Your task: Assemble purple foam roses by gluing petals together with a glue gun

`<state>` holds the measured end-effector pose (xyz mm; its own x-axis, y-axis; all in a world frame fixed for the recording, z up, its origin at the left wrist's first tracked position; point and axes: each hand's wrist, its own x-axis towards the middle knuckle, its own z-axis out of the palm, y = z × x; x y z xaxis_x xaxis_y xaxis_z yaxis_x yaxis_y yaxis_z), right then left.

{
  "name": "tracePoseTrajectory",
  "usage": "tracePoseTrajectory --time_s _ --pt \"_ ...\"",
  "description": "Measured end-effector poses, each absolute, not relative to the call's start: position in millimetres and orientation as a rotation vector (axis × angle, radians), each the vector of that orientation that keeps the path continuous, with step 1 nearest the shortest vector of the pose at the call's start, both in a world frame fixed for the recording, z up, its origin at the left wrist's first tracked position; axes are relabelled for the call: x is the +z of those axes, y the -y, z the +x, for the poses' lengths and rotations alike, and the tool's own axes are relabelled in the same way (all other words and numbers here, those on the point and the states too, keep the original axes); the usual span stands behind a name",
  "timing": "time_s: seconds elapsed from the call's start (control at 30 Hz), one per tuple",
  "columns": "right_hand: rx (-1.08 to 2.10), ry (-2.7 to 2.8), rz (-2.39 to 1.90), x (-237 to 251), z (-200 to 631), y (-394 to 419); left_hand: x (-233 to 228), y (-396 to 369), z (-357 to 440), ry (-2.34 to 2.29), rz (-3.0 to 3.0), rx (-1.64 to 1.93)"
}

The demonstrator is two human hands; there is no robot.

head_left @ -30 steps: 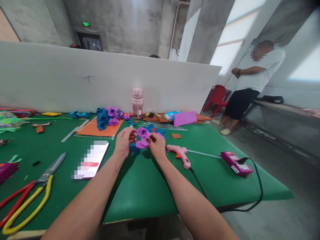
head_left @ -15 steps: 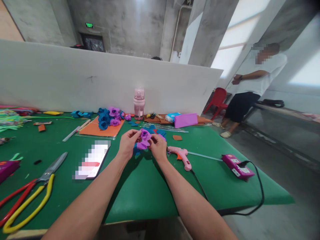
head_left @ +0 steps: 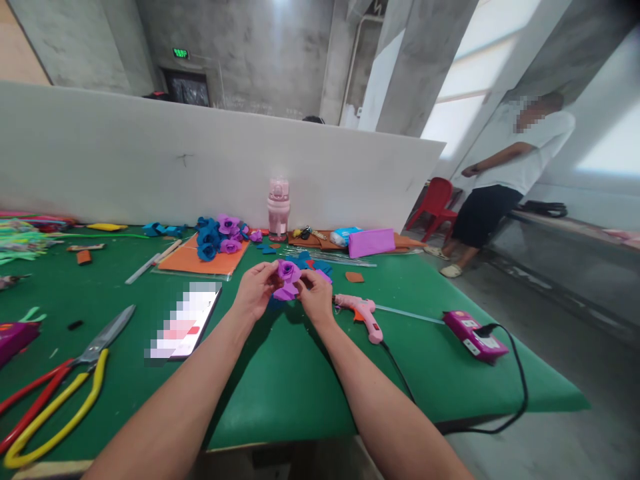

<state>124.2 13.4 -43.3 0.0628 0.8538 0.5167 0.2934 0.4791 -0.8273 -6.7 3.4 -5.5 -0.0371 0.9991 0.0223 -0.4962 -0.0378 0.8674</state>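
Both of my hands hold a purple paper flower [head_left: 287,277] just above the green table [head_left: 280,373]. My left hand [head_left: 256,292] pinches its left side. From the right, my right hand [head_left: 315,293] presses a petal against it. Blue paper pieces [head_left: 320,265] lie on the table just behind the flower. A pink glue gun [head_left: 363,313] rests right of my right hand, its black cable trailing off the front edge.
A phone [head_left: 184,320] lies left of my hands, with red and yellow scissors [head_left: 55,393] at the near left. Finished blue and purple flowers [head_left: 217,237] sit on an orange sheet. A pink bottle [head_left: 278,207] stands by the white partition. A person [head_left: 505,173] stands at right.
My hands have turned the purple flower slightly and closed in on it. The standing person lowered an arm. The view shifted a little.
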Motion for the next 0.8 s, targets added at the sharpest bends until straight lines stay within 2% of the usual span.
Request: tracePoseTrajectory --time_s 0.8 --pt "0.561 1.526 -1.033 -39.9 123.7 -10.9 -3.8 -2.9 -9.0 -0.846 0.839 1.467"
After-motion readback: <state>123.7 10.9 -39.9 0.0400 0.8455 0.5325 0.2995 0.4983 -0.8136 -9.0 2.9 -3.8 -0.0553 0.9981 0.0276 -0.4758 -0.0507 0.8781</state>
